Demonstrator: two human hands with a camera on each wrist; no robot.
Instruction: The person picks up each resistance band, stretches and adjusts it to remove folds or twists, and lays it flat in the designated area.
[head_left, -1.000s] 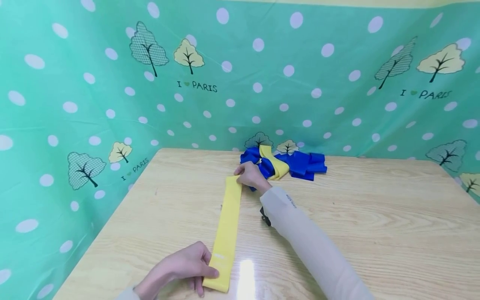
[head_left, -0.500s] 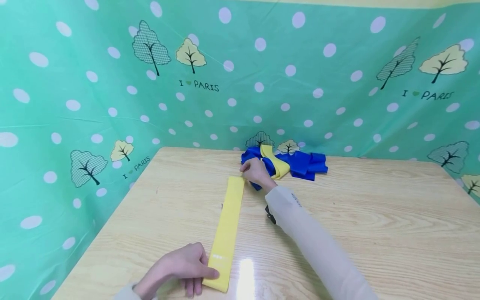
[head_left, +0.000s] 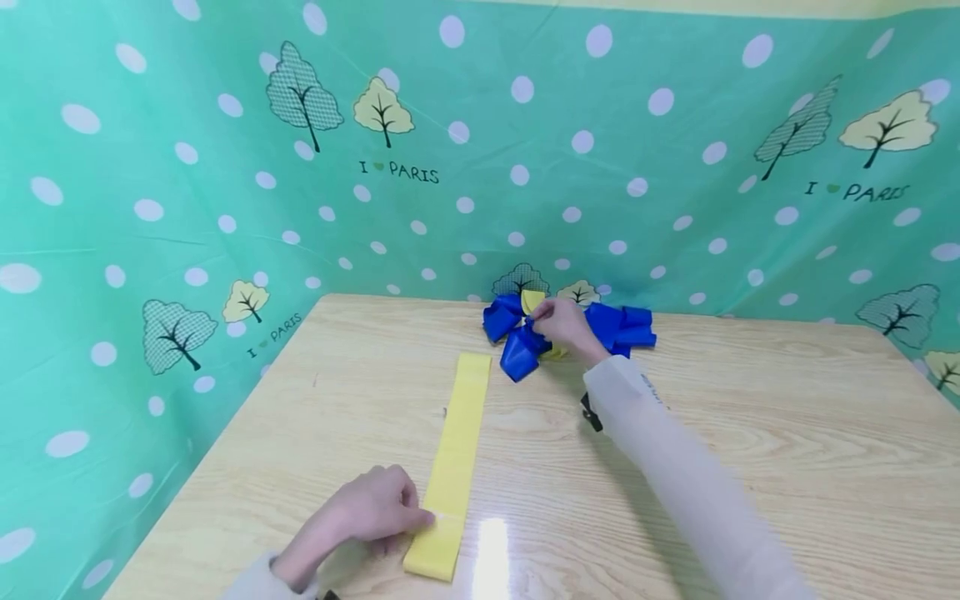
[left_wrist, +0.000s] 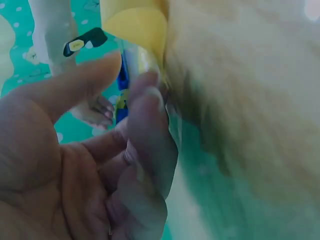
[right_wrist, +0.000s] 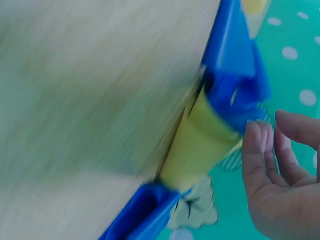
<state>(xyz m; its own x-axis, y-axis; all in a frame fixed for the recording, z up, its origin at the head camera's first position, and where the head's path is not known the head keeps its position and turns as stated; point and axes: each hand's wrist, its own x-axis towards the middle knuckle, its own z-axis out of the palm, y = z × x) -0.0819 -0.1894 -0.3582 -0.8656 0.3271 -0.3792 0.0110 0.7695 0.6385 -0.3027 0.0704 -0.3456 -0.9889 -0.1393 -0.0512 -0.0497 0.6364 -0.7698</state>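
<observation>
A yellow resistance loop band lies stretched out flat on the wooden table, pointing away from me. My left hand is at the band's near left edge, thumb over it; in the left wrist view a gap shows between thumb and loosely bent fingers, with the yellow band just beyond. My right hand hovers over a heap of blue bands and another yellow band at the back. In the right wrist view its fingers and thumb stand apart beside a blue band and the yellow band.
The wooden table reaches back to a green dotted curtain, which also hangs along the left side. More folded blue bands lie right of my right hand. Dark straps show below both wrists.
My right hand has left the far end of the flat yellow band and moved right, over the heap. My left thumb has slid slightly away from the near end. The flat band stays put.
</observation>
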